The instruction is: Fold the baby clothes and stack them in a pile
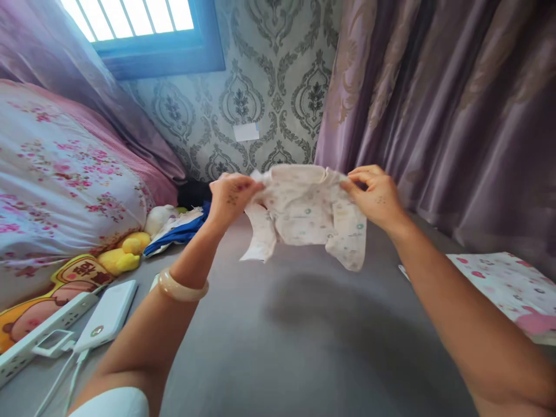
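Observation:
A small white baby shirt (302,211) with a faint print hangs in the air over the grey bed surface, its two sleeves drooping at either side. My left hand (232,200) pinches the shirt at its left shoulder, fingers closed on the cloth. At the opposite shoulder, my right hand (376,194) grips the fabric between thumb and fingers. The shirt is stretched between both hands and casts a shadow on the grey sheet (278,347) below. A cream bangle (182,286) circles my left wrist.
On the left lie a white power strip (47,333), a white power bank (106,315) with cables, a yellow plush toy (124,255) and blue clothing (178,231). A folded printed cloth (508,284) rests at right. Purple curtains (434,116) hang behind.

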Available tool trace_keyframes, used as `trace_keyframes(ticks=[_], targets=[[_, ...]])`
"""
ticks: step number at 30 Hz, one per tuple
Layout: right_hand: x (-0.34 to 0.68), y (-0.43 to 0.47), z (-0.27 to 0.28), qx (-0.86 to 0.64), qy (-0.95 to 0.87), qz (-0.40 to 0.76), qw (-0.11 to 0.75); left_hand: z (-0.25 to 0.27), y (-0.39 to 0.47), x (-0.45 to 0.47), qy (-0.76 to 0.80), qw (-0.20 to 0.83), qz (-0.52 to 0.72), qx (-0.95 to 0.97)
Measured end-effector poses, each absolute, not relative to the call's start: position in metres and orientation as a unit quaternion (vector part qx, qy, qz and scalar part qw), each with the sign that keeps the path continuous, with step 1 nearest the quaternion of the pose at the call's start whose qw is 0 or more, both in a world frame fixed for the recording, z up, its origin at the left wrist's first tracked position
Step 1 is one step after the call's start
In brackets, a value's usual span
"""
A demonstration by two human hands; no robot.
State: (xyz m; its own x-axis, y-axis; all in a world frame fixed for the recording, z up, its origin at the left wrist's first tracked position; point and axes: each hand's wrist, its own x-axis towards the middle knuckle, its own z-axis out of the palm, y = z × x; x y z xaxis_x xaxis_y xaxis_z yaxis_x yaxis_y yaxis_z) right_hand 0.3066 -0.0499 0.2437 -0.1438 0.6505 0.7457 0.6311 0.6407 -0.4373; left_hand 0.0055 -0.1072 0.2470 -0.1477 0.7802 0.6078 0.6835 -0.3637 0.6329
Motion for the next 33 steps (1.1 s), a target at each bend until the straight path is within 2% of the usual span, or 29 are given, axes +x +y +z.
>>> trace_keyframes(ticks=[2, 5, 9, 14, 18, 21, 23, 29, 33], targets=[[0.308, -0.048, 0.244, -0.429, -0.771, 0.03, 0.47, 0.248, -0.108, 0.006, 0.55, 0.055, 0.531, 0.642], [0.312, -0.048, 0.246, -0.434, -0.75, 0.013, 0.498, 0.249, -0.11, 0.009, 0.528, 0.083, 0.574, 0.62], [0.316, -0.048, 0.251, -0.44, -0.769, 0.03, 0.463, 0.252, -0.11, 0.01, 0.526, 0.145, 0.554, 0.628], [0.315, -0.047, 0.253, -0.459, -0.747, 0.026, 0.48, 0.254, -0.108, 0.008, 0.517, 0.205, 0.536, 0.635], [0.314, -0.046, 0.252, -0.457, -0.732, 0.017, 0.505, 0.254, -0.108, 0.013, 0.499, 0.213, 0.598, 0.59], [0.311, -0.047, 0.249, -0.458, -0.751, 0.068, 0.471, 0.254, -0.105, 0.016, 0.502, 0.255, 0.568, 0.601], [0.308, -0.05, 0.246, -0.449, -0.755, 0.117, 0.463, 0.251, -0.101, 0.016, 0.506, 0.248, 0.584, 0.585], [0.308, -0.057, 0.251, -0.402, -0.723, 0.214, 0.519, 0.245, -0.098, 0.011, 0.51, 0.183, 0.613, 0.575], [0.32, -0.055, 0.258, -0.411, -0.724, 0.255, 0.493, 0.247, -0.102, -0.001, 0.518, 0.097, 0.547, 0.65]])
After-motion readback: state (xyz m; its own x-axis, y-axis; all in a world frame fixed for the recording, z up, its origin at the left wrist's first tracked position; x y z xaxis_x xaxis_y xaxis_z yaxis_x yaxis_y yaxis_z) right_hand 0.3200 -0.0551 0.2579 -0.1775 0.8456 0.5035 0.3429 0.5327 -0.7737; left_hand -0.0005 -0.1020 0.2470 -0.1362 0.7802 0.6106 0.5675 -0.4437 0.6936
